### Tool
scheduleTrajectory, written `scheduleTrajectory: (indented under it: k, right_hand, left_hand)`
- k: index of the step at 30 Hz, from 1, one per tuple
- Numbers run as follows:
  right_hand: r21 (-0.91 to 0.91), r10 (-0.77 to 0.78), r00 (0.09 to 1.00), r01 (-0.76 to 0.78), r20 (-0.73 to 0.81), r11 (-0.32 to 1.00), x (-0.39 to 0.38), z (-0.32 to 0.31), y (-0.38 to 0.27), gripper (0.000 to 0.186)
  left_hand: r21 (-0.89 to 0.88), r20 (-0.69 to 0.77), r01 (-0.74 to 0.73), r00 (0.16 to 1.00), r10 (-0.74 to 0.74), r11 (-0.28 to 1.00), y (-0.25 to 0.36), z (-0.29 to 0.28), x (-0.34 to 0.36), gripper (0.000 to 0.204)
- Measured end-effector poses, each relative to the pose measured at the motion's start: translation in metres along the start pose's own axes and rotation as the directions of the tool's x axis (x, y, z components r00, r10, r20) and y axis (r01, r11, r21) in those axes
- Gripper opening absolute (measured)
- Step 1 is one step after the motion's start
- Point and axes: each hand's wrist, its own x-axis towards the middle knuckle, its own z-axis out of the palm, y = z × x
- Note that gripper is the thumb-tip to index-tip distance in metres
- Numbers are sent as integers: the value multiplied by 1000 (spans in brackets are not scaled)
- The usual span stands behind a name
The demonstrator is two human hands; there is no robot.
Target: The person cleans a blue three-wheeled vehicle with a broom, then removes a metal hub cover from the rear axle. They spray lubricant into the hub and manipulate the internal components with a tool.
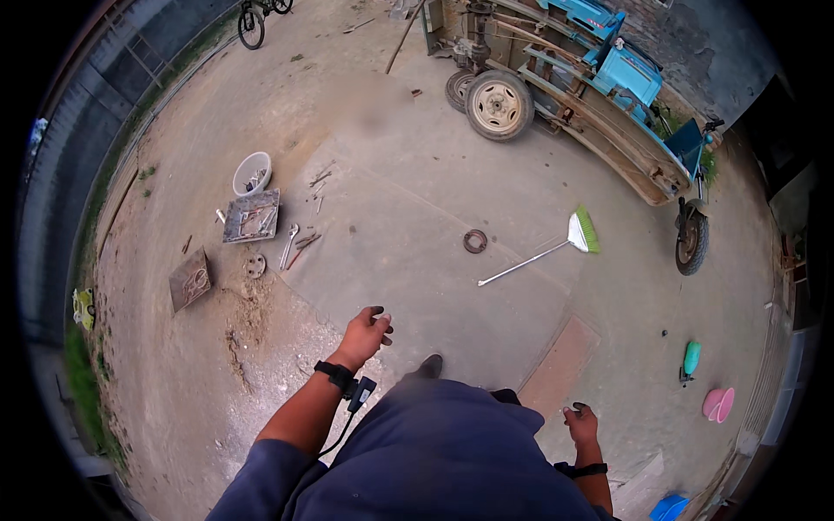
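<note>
My left hand (365, 337) hangs over the concrete in front of my body, its fingers loosely bent and apart, with nothing in it. Lower at the right, my right hand (582, 424) is also free of any object, thumb and forefinger apart. Neither touches anything. Beyond my left hand lie an adjustable wrench (289, 246), a red-handled tool (301, 249) and a round metal disc with holes (254, 266). A rusty ring-shaped part (474, 241) rests on the ground ahead. To its right lies a broom (582, 233) with green bristles and a pale handle.
A blue cargo tricycle (630, 74) lies tipped on its side at the far right, wheel (499, 105) facing me. At left stand a tool tray (252, 216), a white basin (252, 174) and a rusty metal box (191, 280). A green bottle (691, 357) and pink bucket (718, 405) are right.
</note>
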Motion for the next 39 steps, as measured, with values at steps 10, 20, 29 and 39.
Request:
scheduleTrajectory:
  k: [10,20,29,39]
  right_hand:
    - [-238,-332,906,394,263,888,168,-8,-179,52]
    - [-265,-463,714,654,525,708,217,29,-348,55]
    - [-441,-281,806,536,521,720,245,42,-351,61]
    - [-572,-107,880,388,462,723,220,124,-429,63]
  left_hand:
    - [-358,-335,136,905,-263,924,-63,-38,-71,55]
    - [-563,-434,138,789,-434,815,-84,31,-100,51]
    - [-548,-382,219,793,-474,807,-75,3,-25,49]
    - [-498,-232,331,839,-492,801,-69,-126,112,47]
